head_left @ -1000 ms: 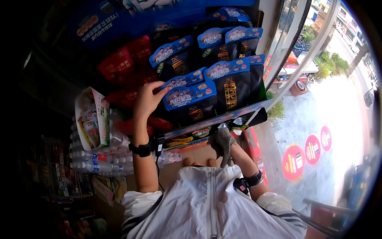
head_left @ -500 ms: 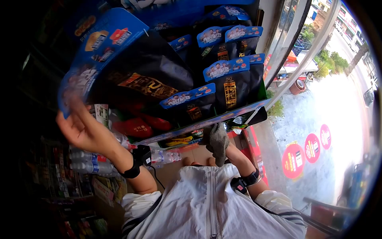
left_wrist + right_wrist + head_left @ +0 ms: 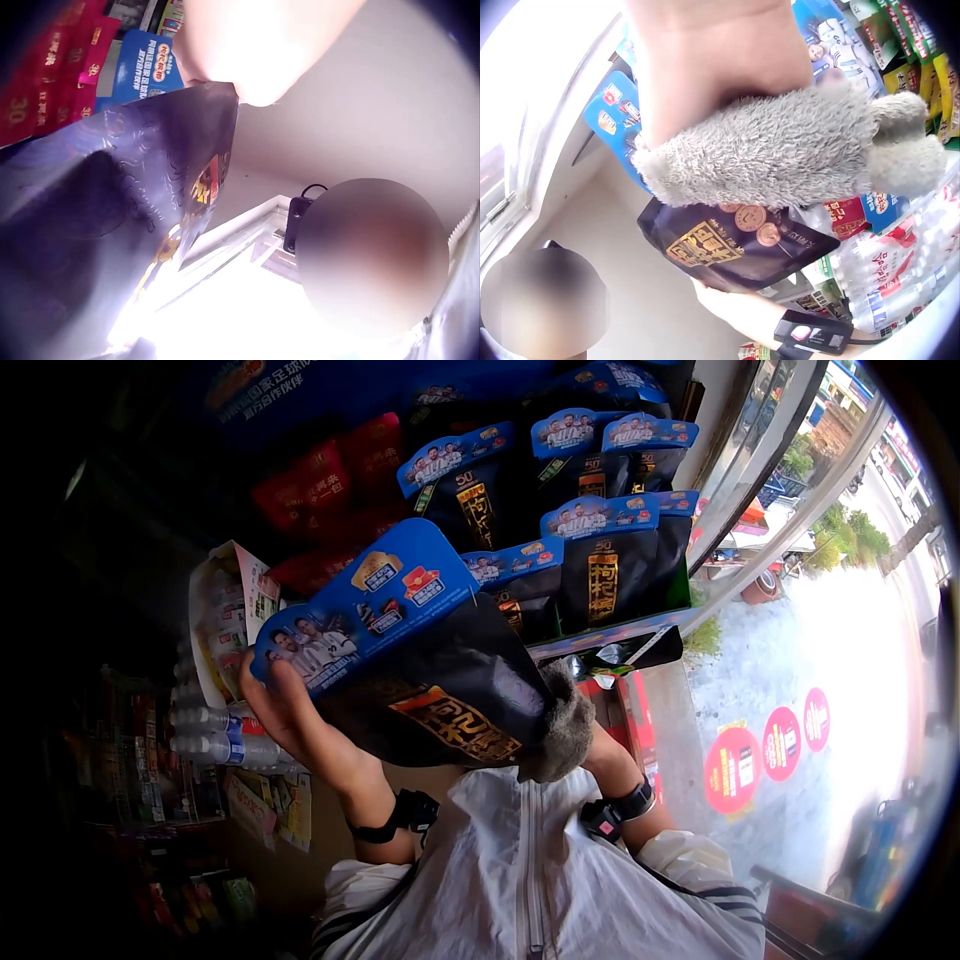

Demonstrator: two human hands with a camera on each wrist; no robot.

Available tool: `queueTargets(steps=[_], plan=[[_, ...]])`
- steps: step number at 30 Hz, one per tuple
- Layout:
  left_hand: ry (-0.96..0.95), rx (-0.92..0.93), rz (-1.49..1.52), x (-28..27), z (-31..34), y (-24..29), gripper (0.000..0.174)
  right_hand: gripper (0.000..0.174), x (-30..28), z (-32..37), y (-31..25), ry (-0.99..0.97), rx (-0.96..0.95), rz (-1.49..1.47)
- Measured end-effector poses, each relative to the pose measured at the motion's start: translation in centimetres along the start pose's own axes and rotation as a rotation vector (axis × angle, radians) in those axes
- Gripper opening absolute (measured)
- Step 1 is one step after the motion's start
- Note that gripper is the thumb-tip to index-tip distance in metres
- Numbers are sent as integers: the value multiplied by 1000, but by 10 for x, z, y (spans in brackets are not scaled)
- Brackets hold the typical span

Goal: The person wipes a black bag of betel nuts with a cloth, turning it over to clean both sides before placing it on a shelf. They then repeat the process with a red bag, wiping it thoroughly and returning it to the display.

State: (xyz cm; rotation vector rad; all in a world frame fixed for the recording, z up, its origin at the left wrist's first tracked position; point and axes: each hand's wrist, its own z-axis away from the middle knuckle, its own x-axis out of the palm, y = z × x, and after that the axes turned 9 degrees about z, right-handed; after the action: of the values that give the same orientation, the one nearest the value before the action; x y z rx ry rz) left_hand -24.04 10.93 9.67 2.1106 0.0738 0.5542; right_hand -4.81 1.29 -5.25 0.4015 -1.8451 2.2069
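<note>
My left hand (image 3: 305, 725) grips a large black snack pouch (image 3: 440, 695) by its blue card header (image 3: 370, 605), thumb lying over the card's left end. The pouch is tilted in front of my chest, gold lettering facing up. A fluffy grey cloth (image 3: 562, 735) is in my right hand (image 3: 720, 67), against the pouch's lower right end. That cloth covers most of the right fingers. In the left wrist view the dark pouch (image 3: 97, 217) fills the left side, hanging below the hand.
More black pouches with blue headers (image 3: 610, 575) stand in rows in a display box ahead, beside red packets (image 3: 300, 490). Bottled drinks (image 3: 225, 745) and a white carton (image 3: 245, 600) are at the left. A glass door frame (image 3: 790, 510) and bright pavement lie right.
My left hand has taken the pouch out of the front of the display, swung it left, then brought it down before my chest. The cloth now meets the pouch's end.
</note>
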Motion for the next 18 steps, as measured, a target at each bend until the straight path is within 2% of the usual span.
queueTargets(steps=[1, 2, 4, 6, 8, 9, 10, 12, 13, 14, 16, 17, 18], plan=[[-42, -89, 120, 1, 1, 0, 48, 54, -2, 1, 12, 57, -84, 119], [-34, -90, 116, -3, 3, -2, 48, 54, -4, 1, 15, 51, -77, 121], [-53, -501, 534, -21, 14, -17, 53, 41, -7, 2, 21, 152, 13, -122], [-265, -552, 434, -40, 38, -43, 49, 40, -18, 2, 35, 171, 61, -212], [-371, -847, 598, -34, 45, -39, 49, 39, -22, 6, 37, 162, 32, -276], [-376, -998, 778, -23, 46, -33, 51, 44, -17, 10, 17, 151, 36, -49], [-376, -998, 778, -21, 44, -32, 51, 44, -11, 9, -2, 151, 36, -49], [-432, -1002, 795, -21, 45, -31, 51, 51, 2, 9, -24, 141, -370, 586], [-431, -1001, 798, -21, 44, -29, 51, 60, -13, 4, -1, 204, -269, 506], [-425, -999, 770, -21, 43, -28, 51, 60, -27, -1, 19, 204, -271, 509], [-420, -995, 744, -21, 43, -28, 51, 66, -44, -11, 38, 449, -338, 542], [-408, -995, 727, -22, 44, -29, 51, 65, -67, -23, 40, 434, -800, 1409], [-397, -996, 710, -23, 45, -30, 51, 65, -68, -20, 28, 435, -800, 1410]])
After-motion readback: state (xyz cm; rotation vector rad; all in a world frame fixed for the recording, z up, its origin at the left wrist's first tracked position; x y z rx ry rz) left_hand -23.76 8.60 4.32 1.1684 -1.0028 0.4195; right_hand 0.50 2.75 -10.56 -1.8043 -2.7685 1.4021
